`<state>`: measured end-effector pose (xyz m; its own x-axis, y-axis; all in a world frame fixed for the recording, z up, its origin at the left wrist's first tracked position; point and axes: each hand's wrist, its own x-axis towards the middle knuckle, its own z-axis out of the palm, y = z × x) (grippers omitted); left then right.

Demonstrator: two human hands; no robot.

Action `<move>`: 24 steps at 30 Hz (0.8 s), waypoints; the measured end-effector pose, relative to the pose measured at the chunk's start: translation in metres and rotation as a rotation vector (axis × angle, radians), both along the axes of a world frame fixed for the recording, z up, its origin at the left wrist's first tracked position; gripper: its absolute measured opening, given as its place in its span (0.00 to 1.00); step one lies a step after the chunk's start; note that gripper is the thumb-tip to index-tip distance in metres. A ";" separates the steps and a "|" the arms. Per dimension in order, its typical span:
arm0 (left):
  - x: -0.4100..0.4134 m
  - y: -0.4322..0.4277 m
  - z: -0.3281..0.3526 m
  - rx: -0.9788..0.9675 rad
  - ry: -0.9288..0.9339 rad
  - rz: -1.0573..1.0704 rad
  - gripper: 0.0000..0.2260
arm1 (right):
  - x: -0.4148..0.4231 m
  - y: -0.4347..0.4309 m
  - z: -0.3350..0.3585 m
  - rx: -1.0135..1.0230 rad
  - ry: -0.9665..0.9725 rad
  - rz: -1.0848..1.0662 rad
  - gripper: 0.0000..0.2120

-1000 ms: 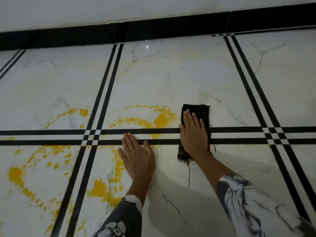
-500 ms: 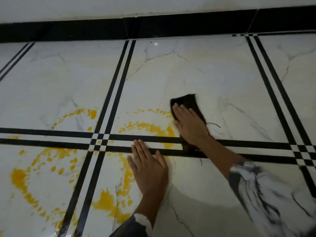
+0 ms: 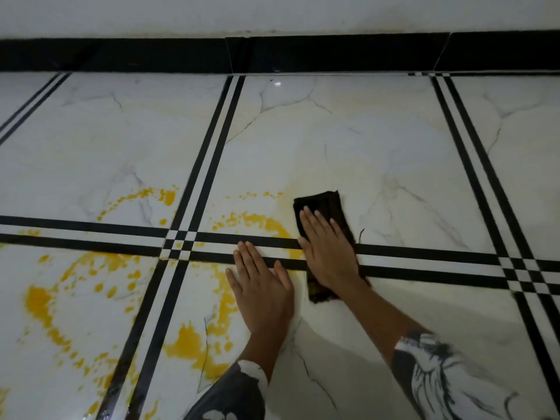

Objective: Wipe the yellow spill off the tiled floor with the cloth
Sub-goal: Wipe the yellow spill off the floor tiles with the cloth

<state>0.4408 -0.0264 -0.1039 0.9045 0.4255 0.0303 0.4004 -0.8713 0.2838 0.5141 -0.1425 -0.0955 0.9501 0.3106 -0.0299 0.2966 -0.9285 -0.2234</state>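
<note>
item: dark folded cloth [image 3: 325,234], centre of frame, on tiled floor [image 3: 394,165], under right hand [image 3: 328,253] pressed flat, fingers extended. left hand [image 3: 263,292] flat on floor, grasping nothing. yellow spill [image 3: 188,344] spreads lower left. risk: saturated cloth may smear residue; bracing palm could slip on wet tile.
</note>
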 end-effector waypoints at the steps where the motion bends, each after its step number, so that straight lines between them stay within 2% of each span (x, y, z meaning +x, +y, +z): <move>1: 0.000 0.000 0.000 -0.010 0.005 -0.009 0.31 | -0.008 0.002 0.001 0.023 -0.003 -0.007 0.32; 3: -0.001 0.000 0.003 -0.034 0.022 -0.023 0.32 | -0.015 -0.002 0.009 0.151 0.010 0.018 0.29; 4: -0.003 0.001 0.006 -0.046 0.026 -0.015 0.33 | -0.016 -0.008 0.018 0.268 0.081 -0.004 0.26; 6: -0.004 -0.003 0.017 -0.112 -0.001 0.043 0.33 | -0.016 -0.031 0.029 0.393 0.057 -0.169 0.24; 8: 0.004 -0.023 0.031 -0.177 -0.080 0.012 0.33 | -0.016 -0.061 0.028 0.281 -0.023 -0.306 0.24; 10: 0.019 -0.060 0.041 -0.205 -0.133 -0.193 0.30 | -0.015 -0.081 0.020 0.107 0.022 -0.330 0.24; 13: 0.045 -0.098 0.030 -0.151 0.014 -0.374 0.26 | -0.013 -0.094 0.002 -0.005 -0.007 -0.341 0.29; 16: 0.076 -0.076 0.012 0.019 0.058 -0.352 0.28 | -0.012 -0.095 -0.006 -0.034 -0.064 -0.324 0.34; 20: 0.070 -0.043 0.005 0.065 0.037 -0.171 0.30 | -0.010 -0.093 -0.007 0.019 -0.080 -0.353 0.32; 22: 0.050 -0.060 0.007 0.087 -0.002 -0.201 0.30 | -0.010 -0.092 -0.007 0.024 -0.069 -0.361 0.31; 24: 0.048 -0.083 0.005 0.031 0.009 -0.343 0.28 | -0.011 -0.091 -0.007 0.012 -0.066 -0.353 0.31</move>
